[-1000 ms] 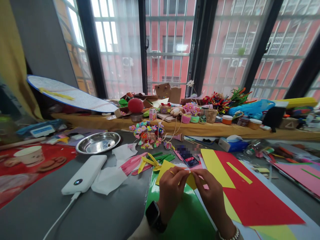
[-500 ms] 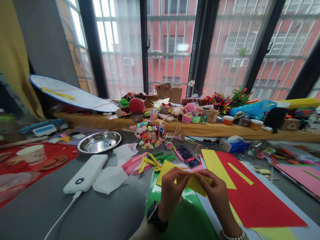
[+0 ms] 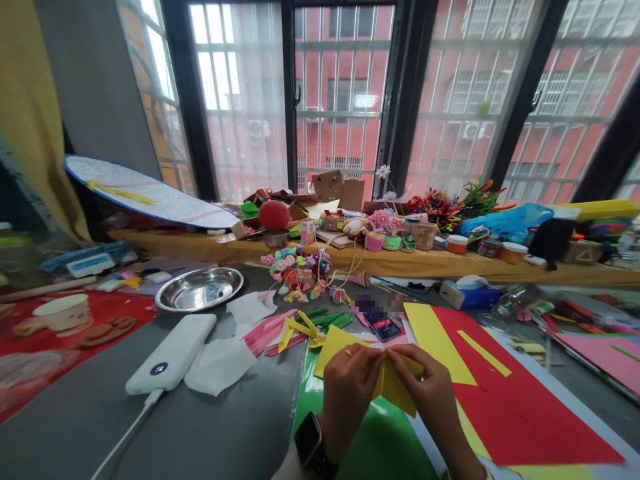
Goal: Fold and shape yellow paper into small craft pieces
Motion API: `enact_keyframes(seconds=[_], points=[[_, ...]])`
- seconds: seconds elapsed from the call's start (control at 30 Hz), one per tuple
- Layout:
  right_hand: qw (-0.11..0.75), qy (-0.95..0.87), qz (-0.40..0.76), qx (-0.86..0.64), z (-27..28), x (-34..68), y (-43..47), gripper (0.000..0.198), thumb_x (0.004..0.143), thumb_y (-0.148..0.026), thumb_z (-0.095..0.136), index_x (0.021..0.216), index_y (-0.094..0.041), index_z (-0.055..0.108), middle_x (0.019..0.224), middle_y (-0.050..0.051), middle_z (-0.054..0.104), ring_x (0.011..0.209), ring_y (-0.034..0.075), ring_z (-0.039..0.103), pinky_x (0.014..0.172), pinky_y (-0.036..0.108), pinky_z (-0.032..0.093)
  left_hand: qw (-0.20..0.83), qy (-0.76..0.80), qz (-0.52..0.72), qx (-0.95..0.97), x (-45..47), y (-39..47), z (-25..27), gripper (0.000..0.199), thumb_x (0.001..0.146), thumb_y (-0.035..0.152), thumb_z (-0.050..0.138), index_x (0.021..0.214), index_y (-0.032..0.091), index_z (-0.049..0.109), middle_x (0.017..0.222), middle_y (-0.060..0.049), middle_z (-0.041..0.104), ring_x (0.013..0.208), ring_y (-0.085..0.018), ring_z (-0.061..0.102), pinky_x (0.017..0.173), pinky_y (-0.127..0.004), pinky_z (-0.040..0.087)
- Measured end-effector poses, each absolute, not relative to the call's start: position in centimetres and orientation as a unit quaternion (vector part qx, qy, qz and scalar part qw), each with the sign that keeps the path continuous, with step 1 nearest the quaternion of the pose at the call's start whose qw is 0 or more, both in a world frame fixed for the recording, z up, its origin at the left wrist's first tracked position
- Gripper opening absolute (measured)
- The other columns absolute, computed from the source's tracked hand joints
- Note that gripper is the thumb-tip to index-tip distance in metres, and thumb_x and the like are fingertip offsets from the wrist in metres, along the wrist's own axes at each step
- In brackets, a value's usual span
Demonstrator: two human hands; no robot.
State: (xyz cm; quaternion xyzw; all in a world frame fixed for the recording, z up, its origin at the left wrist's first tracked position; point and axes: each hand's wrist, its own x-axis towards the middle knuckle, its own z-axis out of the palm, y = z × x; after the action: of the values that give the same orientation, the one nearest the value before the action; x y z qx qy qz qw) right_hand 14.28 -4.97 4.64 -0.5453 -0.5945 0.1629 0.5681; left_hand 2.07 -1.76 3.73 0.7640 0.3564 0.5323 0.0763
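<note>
Both hands pinch one piece of yellow paper (image 3: 395,392), which has a crease running down it, above a glossy green sheet (image 3: 373,440). My left hand (image 3: 347,383) is closed on its upper edge, a ring on one finger and a dark watch on the wrist. Close beside it, my right hand (image 3: 425,380) grips the same edge, fingertips nearly touching the left ones. Another yellow area of paper (image 3: 330,341) shows behind my left hand; whether it joins the held piece I cannot tell. Folded yellow strips (image 3: 300,327) and green strips (image 3: 333,319) lie just beyond.
Right of my hands are a red sheet (image 3: 525,407) and a yellow sheet (image 3: 440,340). A phone (image 3: 377,317) lies ahead. On the left are a white power bank (image 3: 173,353) with a cable, a metal plate (image 3: 200,290) and a paper cup (image 3: 64,313). Crafts crowd the sill.
My left hand has turned so its back faces me more. The yellow paper's lower part has swung down a little and shows its crease. The view has tilted slightly.
</note>
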Motion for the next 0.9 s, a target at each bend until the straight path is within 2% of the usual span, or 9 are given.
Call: enact_keyframes(seconds=[0.23, 0.57, 0.8, 0.9], points=[[0.567, -0.584, 0.162, -0.558, 5.1, 14.1, -5.3, 0.018, 0.069, -0.034, 0.053, 0.068, -0.018, 0.060, 0.072, 0.003, 0.062, 0.071, 0.018, 0.057, 0.063, 0.024, 0.045, 0.051, 0.342, 0.543, 0.765, 2.0, -1.8, 3.5, 0.009, 0.071, 0.018, 0.050, 0.069, 0.018, 0.059, 0.061, -0.001, 0.059, 0.058, -0.011, 0.053, 0.054, -0.021, 0.041], [0.569, -0.567, 0.184, -0.567, 4.9, 14.2, -5.1, 0.023, 0.068, -0.039, 0.053, 0.067, -0.017, 0.062, 0.070, 0.004, 0.063, 0.067, 0.020, 0.058, 0.060, 0.024, 0.046, 0.092, 0.323, 0.563, 0.755, 2.1, -1.6, 3.3, 0.009, 0.071, 0.019, 0.051, 0.067, 0.017, 0.058, 0.061, -0.002, 0.059, 0.059, -0.011, 0.055, 0.056, -0.021, 0.043], [0.550, -0.562, 0.217, -0.579, 4.1, 14.8, -4.3, 0.026, 0.066, -0.042, 0.054, 0.067, -0.017, 0.062, 0.067, 0.004, 0.064, 0.063, 0.020, 0.058, 0.052, 0.024, 0.046, 0.162, 0.339, 0.526, 0.763, 1.7, -0.6, 2.9, 0.009, 0.071, 0.021, 0.051, 0.067, 0.016, 0.058, 0.063, 0.000, 0.061, 0.060, -0.011, 0.055, 0.057, -0.021, 0.042], [0.540, -0.569, 0.226, -0.578, 3.8, 15.0, -4.1, 0.026, 0.066, -0.042, 0.053, 0.065, -0.016, 0.061, 0.066, 0.003, 0.063, 0.063, 0.020, 0.058, 0.053, 0.023, 0.046, 0.176, 0.346, 0.512, 0.766, 1.5, -0.3, 2.9, 0.010, 0.070, 0.023, 0.052, 0.068, 0.016, 0.058, 0.064, 0.000, 0.061, 0.061, -0.011, 0.055, 0.057, -0.021, 0.042]])
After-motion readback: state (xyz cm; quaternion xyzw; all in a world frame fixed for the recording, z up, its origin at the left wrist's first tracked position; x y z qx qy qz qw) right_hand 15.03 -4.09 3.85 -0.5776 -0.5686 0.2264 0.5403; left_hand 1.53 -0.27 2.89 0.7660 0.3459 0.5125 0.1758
